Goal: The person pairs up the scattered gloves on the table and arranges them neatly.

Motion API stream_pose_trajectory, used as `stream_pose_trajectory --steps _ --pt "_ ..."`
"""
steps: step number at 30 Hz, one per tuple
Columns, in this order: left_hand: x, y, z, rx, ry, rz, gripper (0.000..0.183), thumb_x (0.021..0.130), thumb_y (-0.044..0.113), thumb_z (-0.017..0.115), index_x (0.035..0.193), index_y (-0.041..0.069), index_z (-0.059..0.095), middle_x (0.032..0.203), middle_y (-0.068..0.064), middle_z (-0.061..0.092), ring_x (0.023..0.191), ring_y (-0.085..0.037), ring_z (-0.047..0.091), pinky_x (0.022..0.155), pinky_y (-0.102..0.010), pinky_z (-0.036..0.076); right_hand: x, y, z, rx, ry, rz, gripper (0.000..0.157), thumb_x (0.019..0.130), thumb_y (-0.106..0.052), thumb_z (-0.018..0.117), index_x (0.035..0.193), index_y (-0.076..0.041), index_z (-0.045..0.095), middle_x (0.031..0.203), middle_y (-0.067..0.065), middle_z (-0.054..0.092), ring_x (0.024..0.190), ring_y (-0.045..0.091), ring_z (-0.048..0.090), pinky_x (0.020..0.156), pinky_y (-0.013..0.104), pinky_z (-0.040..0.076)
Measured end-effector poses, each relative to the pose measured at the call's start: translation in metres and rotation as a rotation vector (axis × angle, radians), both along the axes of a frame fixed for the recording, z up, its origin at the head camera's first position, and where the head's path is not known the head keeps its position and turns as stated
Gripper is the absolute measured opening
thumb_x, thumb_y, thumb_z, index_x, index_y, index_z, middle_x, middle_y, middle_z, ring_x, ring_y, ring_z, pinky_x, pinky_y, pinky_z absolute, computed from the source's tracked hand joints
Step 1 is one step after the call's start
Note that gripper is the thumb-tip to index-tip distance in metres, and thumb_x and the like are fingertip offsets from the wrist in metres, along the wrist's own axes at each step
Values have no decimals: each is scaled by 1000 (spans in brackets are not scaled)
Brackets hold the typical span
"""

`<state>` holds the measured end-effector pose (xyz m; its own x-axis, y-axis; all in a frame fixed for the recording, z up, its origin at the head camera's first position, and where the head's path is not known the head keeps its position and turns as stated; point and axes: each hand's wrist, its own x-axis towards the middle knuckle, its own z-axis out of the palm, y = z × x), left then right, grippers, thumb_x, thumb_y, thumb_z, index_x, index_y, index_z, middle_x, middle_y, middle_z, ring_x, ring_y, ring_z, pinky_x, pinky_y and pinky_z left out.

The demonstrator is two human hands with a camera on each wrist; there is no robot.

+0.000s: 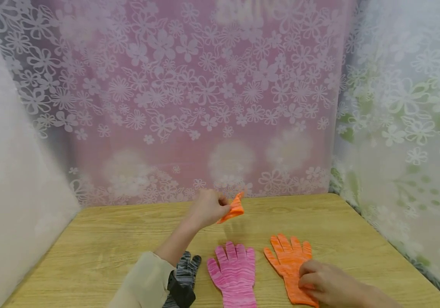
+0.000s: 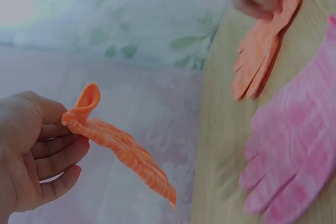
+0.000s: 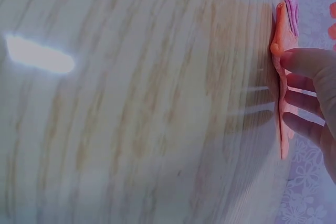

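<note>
My left hand point(image 1: 207, 209) pinches an orange knit glove point(image 1: 237, 207) by its cuff, above the far part of the table. In the left wrist view this glove point(image 2: 128, 148) hangs out slantwise from the thumb and fingertips, its cuff opening looped upward. A second orange glove point(image 1: 290, 256) lies flat at the right, fingers pointing away. My right hand point(image 1: 329, 280) rests on its cuff end; in the right wrist view the thumb touches the cuff and the fingers point(image 3: 302, 124) lie spread along the glove.
A pink glove point(image 1: 237, 269) lies flat in the middle of the wooden table point(image 1: 127, 231). Left of it lies a grey-and-black glove point(image 1: 186, 269), partly hidden by my left sleeve and a black wrist strap point(image 1: 181, 291). Flower-patterned curtains point(image 1: 204, 107) stand around the back and sides.
</note>
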<state>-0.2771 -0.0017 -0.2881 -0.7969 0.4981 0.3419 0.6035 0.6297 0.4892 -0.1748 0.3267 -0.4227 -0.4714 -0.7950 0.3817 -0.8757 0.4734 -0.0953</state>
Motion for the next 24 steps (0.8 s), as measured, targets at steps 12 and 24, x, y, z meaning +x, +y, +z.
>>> stream_pose_trajectory --steps 12,24 --pt "31 72 -21 -179 124 -91 27 80 12 60 55 19 54 46 12 34 43 -3 23 40 -19 20 2 4 2 24 -68 -26 20 81 -15 72 98 -23 67 99 -8 56 82 1 53 65 12 41" --pt "64 124 -52 -427 290 -85 42 73 16 61 47 19 28 48 8 11 45 -7 7 38 -20 12 0 9 0 28 -4 -19 23 73 -12 76 93 -21 68 99 -6 60 85 7 58 70 14 43"
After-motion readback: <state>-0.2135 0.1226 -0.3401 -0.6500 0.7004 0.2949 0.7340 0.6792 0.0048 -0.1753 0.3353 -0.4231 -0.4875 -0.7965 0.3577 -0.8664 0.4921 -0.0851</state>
